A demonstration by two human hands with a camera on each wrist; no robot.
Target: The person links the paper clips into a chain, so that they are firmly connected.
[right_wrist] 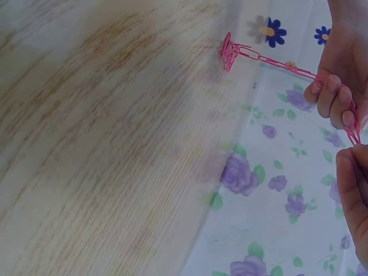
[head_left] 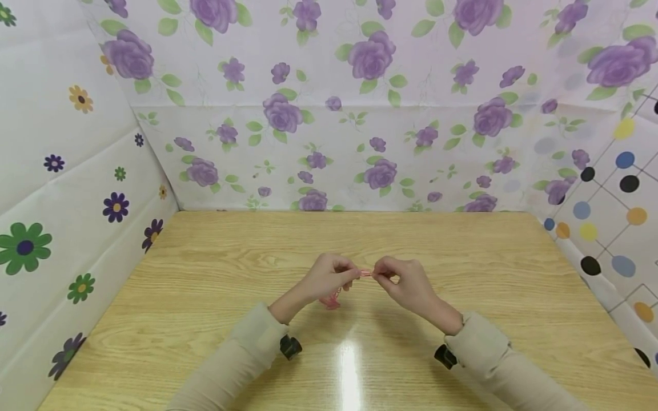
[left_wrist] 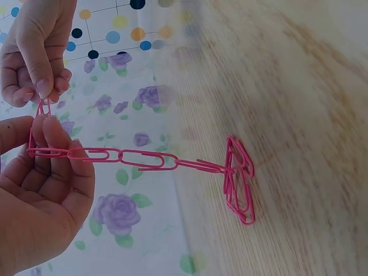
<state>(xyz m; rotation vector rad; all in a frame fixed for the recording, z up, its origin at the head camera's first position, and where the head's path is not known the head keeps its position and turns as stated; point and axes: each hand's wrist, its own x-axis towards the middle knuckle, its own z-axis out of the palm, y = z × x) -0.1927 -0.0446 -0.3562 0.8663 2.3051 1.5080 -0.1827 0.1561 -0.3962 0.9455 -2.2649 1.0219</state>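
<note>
A chain of pink paper clips (left_wrist: 120,155) runs between and below the two hands. My left hand (head_left: 330,275) pinches it between thumb and fingers, and part of the chain crosses its curled fingers in the left wrist view. Opposite it, my right hand (head_left: 408,282) pinches the end clip (head_left: 365,273) with thumb and forefinger. A short stretch of clip shows between the fingertips. From the left hand the chain hangs down to a small heap of linked clips (left_wrist: 231,184) on the table. The fingers hide where the clips join in the hands.
The wood-grain table (head_left: 216,319) reflects a bright light near its front. A purple-flowered sheet (head_left: 380,142) stands along the back edge. Patterned sheets also line the left and right sides. Black wrist-camera mounts (head_left: 291,346) sit at both sleeves.
</note>
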